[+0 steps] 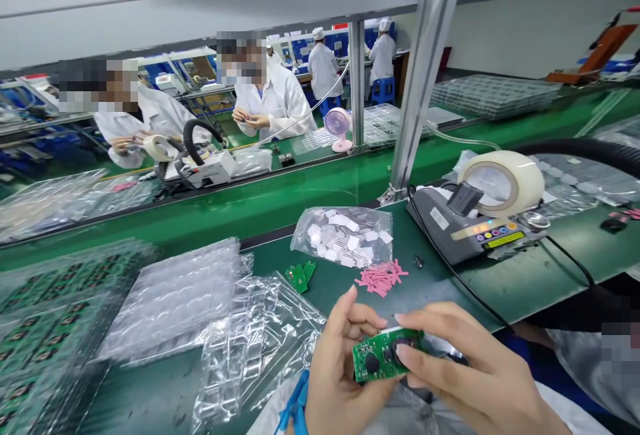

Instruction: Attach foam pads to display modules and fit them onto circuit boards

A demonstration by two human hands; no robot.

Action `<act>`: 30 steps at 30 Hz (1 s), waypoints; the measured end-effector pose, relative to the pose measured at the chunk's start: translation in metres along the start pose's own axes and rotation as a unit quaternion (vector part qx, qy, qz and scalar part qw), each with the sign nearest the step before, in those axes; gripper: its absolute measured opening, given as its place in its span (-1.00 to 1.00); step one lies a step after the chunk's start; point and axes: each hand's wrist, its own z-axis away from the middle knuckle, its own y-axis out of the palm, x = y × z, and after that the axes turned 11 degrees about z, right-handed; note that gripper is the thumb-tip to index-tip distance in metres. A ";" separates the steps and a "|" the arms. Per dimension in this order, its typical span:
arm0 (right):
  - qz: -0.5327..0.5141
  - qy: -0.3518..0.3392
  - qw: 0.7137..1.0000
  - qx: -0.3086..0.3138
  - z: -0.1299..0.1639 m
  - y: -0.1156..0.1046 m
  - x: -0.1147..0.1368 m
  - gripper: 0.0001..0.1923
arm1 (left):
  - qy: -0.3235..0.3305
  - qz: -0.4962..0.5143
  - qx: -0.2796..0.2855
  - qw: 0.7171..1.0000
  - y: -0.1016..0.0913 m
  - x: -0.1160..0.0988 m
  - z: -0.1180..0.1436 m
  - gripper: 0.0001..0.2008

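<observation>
A green circuit board [379,363] with black round parts is between my two hands, low in the head view. My left hand [336,363] closes around its left end from below, with a blue band [299,403] at the wrist. My right hand [465,362] pinches the board's right part, thumb over a black component and fingers along the far edge. Something white shows behind the board's top edge. Beyond my hands lie a heap of pink strips [382,278], a clear bag of white pieces [343,238] and some small green boards [300,276].
Stacked plastic trays of boards [47,328] stand at left, beside white trays [175,302] and crumpled clear plastic [260,335]. A grey machine with a tape roll [501,183] and black cables stands at right. A metal post [423,75] rises ahead. Co-workers sit across the green line.
</observation>
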 end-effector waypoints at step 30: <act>0.139 -0.042 0.982 0.122 -0.007 0.032 -0.041 -0.52 | -0.397 0.018 0.040 0.917 -0.043 0.039 -0.077 -0.42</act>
